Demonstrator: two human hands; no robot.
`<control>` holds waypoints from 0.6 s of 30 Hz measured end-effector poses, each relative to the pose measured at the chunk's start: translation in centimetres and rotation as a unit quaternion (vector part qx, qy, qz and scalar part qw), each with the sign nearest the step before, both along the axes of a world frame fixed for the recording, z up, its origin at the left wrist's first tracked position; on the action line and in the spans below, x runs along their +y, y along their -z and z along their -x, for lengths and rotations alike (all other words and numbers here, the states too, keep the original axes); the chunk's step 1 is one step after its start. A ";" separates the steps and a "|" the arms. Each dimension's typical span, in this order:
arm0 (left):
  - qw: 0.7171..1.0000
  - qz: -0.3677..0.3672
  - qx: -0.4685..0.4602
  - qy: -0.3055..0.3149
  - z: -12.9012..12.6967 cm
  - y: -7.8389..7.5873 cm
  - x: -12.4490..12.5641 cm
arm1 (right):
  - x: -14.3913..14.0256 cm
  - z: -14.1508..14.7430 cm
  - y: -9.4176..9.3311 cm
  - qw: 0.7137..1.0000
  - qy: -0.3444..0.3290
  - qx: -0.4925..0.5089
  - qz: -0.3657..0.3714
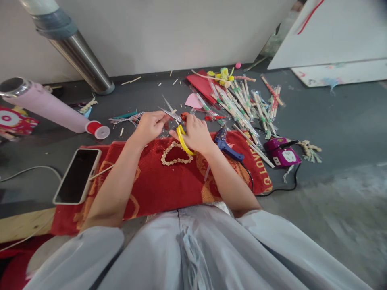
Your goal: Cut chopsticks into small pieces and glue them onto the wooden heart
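Note:
My right hand [196,135] grips yellow-handled scissors [182,139], whose blades [169,109] point up and left, spread apart. My left hand [149,125] is closed, pinching something small by the blades; what it is I cannot tell. Just below both hands a heart shape made of small pale pieces [175,155] lies on a red towel [169,181]. A blue glue gun [225,145] rests on the towel right of my right hand.
A phone [77,175] lies on the towel's left end, cable attached. A pink bottle [45,104], a red spool [98,129], a metal pole [81,60], wrapped chopsticks [238,104], red and pink paper [199,86], and a purple socket [281,153] lie on the grey floor.

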State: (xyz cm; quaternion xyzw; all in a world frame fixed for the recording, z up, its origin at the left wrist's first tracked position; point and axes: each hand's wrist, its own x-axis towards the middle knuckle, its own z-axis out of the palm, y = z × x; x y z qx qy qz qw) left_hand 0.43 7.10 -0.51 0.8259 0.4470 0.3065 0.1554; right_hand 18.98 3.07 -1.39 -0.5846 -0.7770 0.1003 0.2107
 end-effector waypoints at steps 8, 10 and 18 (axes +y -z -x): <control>0.996 0.081 -0.019 0.015 0.1 -0.8 -0.4 | 0.2 -0.3 0.2 1.000 -0.027 0.014 -0.001; 0.996 0.083 -0.017 0.018 0.1 -0.9 -0.4 | 0.2 -0.3 0.2 0.999 -0.030 0.016 0.002; 0.999 0.026 0.046 0.008 0.1 -0.3 -0.2 | 0.0 -0.2 0.0 1.000 -0.026 0.007 0.014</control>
